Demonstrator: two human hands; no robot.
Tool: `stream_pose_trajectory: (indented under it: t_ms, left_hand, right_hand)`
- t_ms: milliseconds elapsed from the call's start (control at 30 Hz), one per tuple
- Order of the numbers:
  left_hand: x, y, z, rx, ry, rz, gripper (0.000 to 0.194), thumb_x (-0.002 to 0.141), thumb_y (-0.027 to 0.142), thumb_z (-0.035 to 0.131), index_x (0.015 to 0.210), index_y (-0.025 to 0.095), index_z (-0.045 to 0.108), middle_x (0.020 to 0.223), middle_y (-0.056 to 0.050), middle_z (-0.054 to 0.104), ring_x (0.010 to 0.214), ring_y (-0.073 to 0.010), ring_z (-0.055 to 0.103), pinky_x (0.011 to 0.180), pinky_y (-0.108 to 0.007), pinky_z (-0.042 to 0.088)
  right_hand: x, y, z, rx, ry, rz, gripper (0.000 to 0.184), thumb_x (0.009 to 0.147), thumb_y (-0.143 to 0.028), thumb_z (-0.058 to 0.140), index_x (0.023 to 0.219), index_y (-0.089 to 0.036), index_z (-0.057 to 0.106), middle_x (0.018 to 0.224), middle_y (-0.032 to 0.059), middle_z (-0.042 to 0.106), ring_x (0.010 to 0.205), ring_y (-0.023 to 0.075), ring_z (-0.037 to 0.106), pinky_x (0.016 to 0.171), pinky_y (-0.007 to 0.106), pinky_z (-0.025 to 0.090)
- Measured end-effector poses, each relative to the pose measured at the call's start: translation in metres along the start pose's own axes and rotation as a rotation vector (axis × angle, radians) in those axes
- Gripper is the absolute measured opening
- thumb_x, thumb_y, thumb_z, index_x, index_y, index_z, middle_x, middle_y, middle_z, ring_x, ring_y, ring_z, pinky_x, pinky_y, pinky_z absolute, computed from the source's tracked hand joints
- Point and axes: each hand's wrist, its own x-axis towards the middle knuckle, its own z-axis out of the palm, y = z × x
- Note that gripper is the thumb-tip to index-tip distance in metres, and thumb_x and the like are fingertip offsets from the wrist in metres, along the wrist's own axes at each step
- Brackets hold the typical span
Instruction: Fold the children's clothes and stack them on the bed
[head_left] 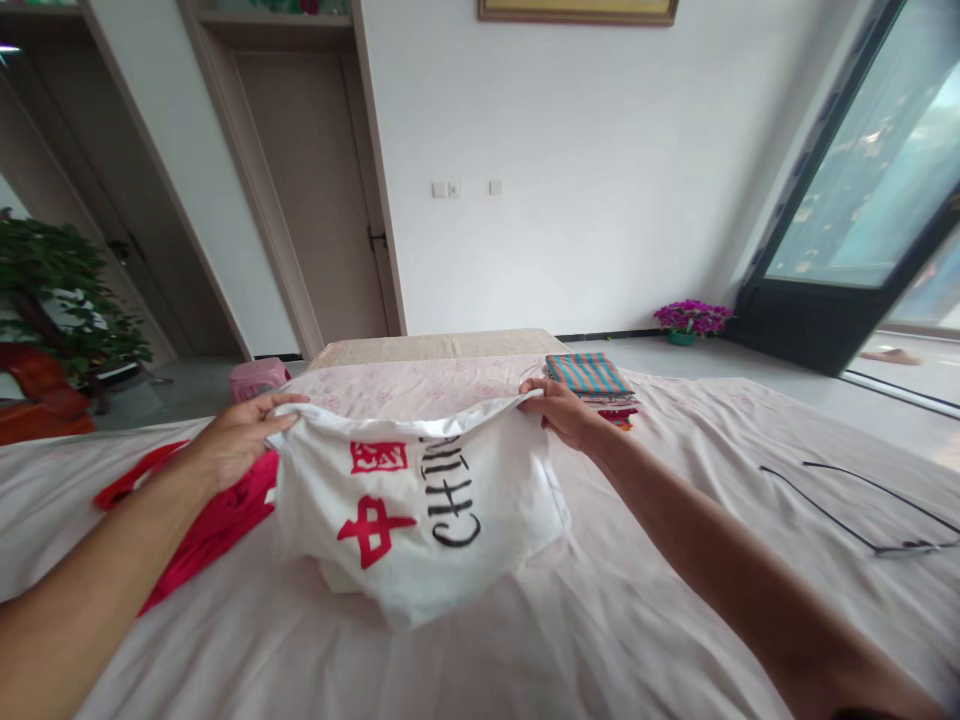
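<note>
A white T-shirt [420, 520] with red characters and black lettering hangs a little above the bed [600, 620], stretched between my two hands. My left hand [244, 435] is closed on its upper left edge. My right hand [559, 405] is closed on its upper right edge. The shirt's lower part rests crumpled on the pale sheet. A red garment [210, 525] lies on the bed just left of the shirt, under my left forearm.
A stack of folded striped cloths [592, 380] sits on the bed beyond my right hand. A black wire hanger [862, 510] lies at the right. A pink stool [257, 378], a potted plant [52, 290], purple flowers [691, 318], a door and a glass door lie beyond.
</note>
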Motion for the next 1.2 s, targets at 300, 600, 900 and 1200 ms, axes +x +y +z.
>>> stream_pose_trajectory:
  t_ms: [300,600,900,1200]
  left_hand:
    - [0.031,0.074,0.025,-0.089,0.141,0.611,0.037,0.065,0.026,0.084,0.098,0.032,0.068,0.094,0.006,0.070,0.090,-0.0149,0.064,0.076,-0.029,0.057]
    - [-0.022,-0.106,0.054,0.435,-0.266,0.087,0.069,0.063,0.032,0.075,0.128,0.020,0.055,0.129,-0.011,0.060,0.089,-0.0203,0.068,0.076,-0.034,0.055]
    - [-0.016,-0.156,0.065,0.946,-0.301,0.258,0.038,0.074,0.023,0.057,0.110,0.022,0.068,0.097,-0.003,0.066,0.090,-0.0186,0.061,0.082,-0.029,0.046]
    - [-0.041,-0.125,0.062,0.966,-0.395,0.265,0.018,0.070,0.017,0.046,0.083,0.020,0.058,0.083,0.002,0.058,0.066,-0.0130,0.051,0.064,-0.024,0.038]
  right_hand:
    - [0.056,-0.043,-0.018,0.097,0.284,-0.574,0.026,0.061,-0.025,0.072,0.082,-0.021,0.058,0.075,-0.0058,0.059,0.072,0.0093,0.057,0.073,0.024,0.051]
    - [0.013,0.105,-0.081,-0.717,0.227,-0.151,0.039,0.059,-0.006,0.050,0.093,-0.015,0.068,0.094,0.0065,0.072,0.092,0.0216,0.065,0.084,0.033,0.048]
    - [-0.015,0.103,-0.050,-1.507,-0.109,-0.445,0.068,0.069,-0.003,0.054,0.134,-0.023,0.058,0.119,0.0079,0.066,0.112,0.0240,0.052,0.096,0.034,0.036]
    - [-0.024,0.087,-0.055,-1.515,-0.177,-0.439,0.024,0.067,-0.009,0.062,0.088,-0.020,0.067,0.099,0.0066,0.064,0.099,0.0232,0.053,0.082,0.030,0.038]
